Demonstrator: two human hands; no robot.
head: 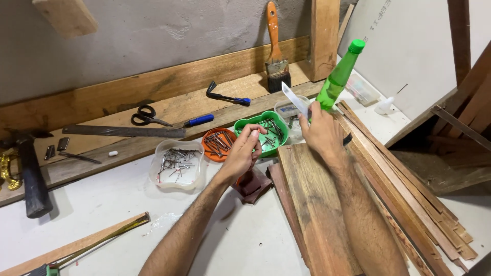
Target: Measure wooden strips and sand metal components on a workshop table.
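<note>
My left hand point(243, 152) hovers at the near rim of a green bowl of nails point(266, 134), fingertips pinched together; I cannot make out anything between them. Left of the bowl sit an orange lid with nails point(216, 144) and a clear tub of nails point(178, 164). My right hand point(321, 134) rests on a stack of brown planks point(317, 204) and grips a knife-like tool whose pale blade point(293, 98) points up and left. A green plastic bottle point(340, 75) stands just behind that hand.
On the wooden ledge at the back lie black scissors point(146, 116), a long metal rule point(123, 131), a blue-handled screwdriver point(198, 120), a hex key point(227, 97) and a paintbrush point(276, 51). A hammer point(30, 176) lies far left. Thin wood strips point(409, 194) fan out right.
</note>
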